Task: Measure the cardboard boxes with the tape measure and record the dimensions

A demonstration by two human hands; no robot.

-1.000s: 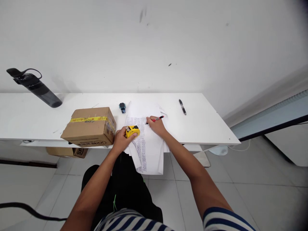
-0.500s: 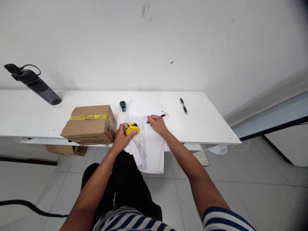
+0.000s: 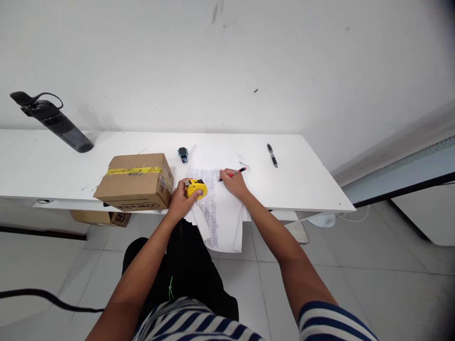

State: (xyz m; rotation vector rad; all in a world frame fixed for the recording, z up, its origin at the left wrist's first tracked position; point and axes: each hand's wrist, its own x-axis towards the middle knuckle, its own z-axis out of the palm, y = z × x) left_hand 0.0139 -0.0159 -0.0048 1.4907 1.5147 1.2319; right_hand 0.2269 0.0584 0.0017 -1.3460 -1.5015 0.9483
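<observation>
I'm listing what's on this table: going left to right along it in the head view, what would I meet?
Bottle, cardboard box, watch, tape measure in the left hand, red pen in the right hand, black pen.

On the white table (image 3: 298,184) we see a dark bottle (image 3: 66,127) standing near the wall (image 3: 170,57), a blue-strapped watch (image 3: 183,153) and, farther right, a black-and-grey pen (image 3: 272,155). Below, we spot a brown carton (image 3: 91,217) and pale floor tiles (image 3: 252,284). Dark smudges mark the wall.
</observation>
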